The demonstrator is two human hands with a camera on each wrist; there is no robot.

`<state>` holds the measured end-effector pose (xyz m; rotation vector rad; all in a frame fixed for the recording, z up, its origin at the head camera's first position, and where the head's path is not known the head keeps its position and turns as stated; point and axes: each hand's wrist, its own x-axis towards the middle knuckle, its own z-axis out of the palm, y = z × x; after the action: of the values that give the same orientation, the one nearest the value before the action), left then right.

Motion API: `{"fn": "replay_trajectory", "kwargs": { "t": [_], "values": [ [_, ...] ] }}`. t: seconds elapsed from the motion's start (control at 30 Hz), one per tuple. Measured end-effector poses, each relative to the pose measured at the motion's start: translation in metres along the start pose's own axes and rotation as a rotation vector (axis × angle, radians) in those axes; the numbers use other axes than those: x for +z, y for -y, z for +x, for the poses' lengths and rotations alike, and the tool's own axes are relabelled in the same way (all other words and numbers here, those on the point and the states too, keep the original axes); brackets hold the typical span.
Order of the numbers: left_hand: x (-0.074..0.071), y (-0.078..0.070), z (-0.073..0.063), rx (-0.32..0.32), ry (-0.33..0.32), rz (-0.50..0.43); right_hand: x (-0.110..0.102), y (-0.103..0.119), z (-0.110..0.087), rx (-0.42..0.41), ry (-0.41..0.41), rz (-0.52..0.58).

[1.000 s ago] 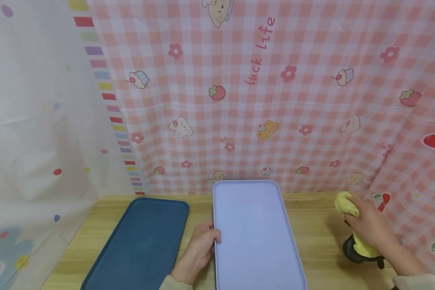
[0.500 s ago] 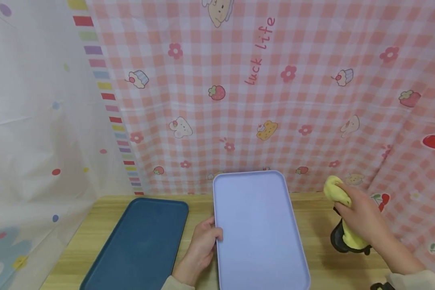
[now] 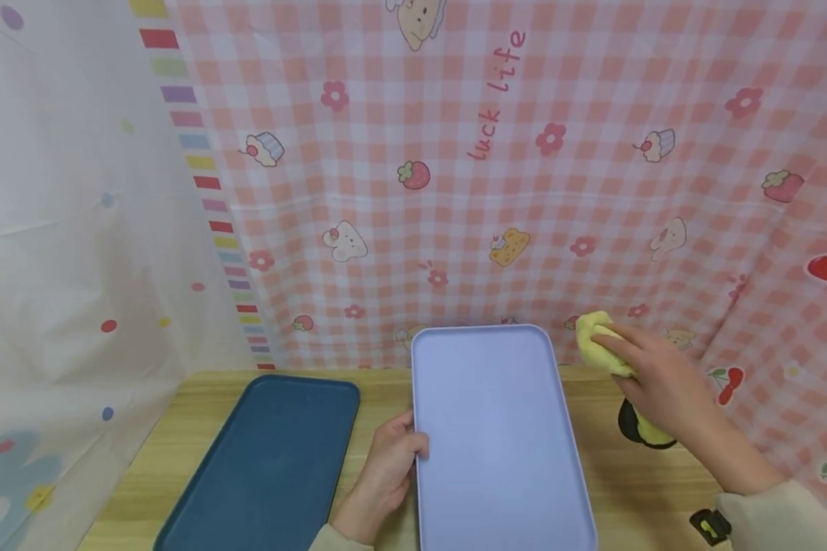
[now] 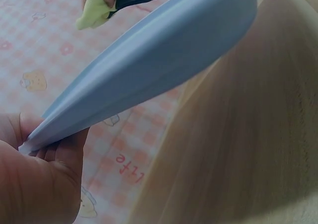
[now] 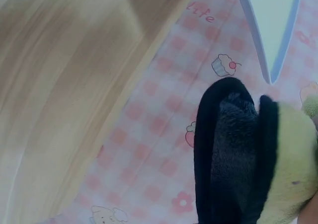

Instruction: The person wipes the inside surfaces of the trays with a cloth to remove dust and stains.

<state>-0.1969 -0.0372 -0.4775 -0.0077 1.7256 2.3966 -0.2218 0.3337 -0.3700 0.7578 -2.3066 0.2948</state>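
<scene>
My left hand (image 3: 386, 471) grips the left rim of a lavender tray (image 3: 503, 444), thumb over the edge. In the left wrist view the tray (image 4: 149, 60) is seen edge-on, tilted, with the fingers beneath its rim. To the tray's right, my right hand (image 3: 665, 386) holds a soft yellow and black plush thing (image 3: 603, 352) raised over the table. The right wrist view shows its yellow plush side (image 5: 295, 169) and a black-edged part with dark furry fabric (image 5: 233, 149), a little like a slipper. The hand covers its middle, and the tray's corner (image 5: 271, 60) is close by.
A dark blue tray (image 3: 276, 459) lies on the wooden table (image 3: 379, 390) at the left. Behind hangs a pink checked cloth (image 3: 386, 207), with a white dotted cloth (image 3: 76, 306) on the left. A small black and yellow object (image 3: 710, 528) shows beside the right sleeve.
My right hand has moved left and upward with the plush thing, closer to the tray. The lavender tray has risen and shifted slightly right in my left hand's grip.
</scene>
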Motion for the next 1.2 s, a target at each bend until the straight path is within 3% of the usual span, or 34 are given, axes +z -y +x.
{"fn": "replay_trajectory", "kwargs": {
  "t": [0.1, 0.2, 0.63, 0.9, 1.2],
  "values": [
    [0.001, -0.001, 0.000, -0.002, 0.005, -0.001, 0.004, -0.001, 0.007, -0.113, -0.017, -0.005],
    [0.001, -0.001, 0.000, -0.003, 0.010, -0.003, 0.007, 0.000, 0.013, -0.163, 0.002, -0.017],
    [0.003, -0.002, -0.001, 0.005, 0.012, -0.002, 0.024, 0.011, 0.033, -0.212, 0.136, -0.099],
    [0.003, -0.002, -0.002, 0.029, 0.036, -0.018, 0.033, 0.013, 0.038, -0.245, 0.156, -0.153],
    [0.002, -0.002, -0.004, 0.027, 0.044, -0.022, 0.038, 0.021, 0.045, -0.273, 0.151, -0.139]
  ]
}}
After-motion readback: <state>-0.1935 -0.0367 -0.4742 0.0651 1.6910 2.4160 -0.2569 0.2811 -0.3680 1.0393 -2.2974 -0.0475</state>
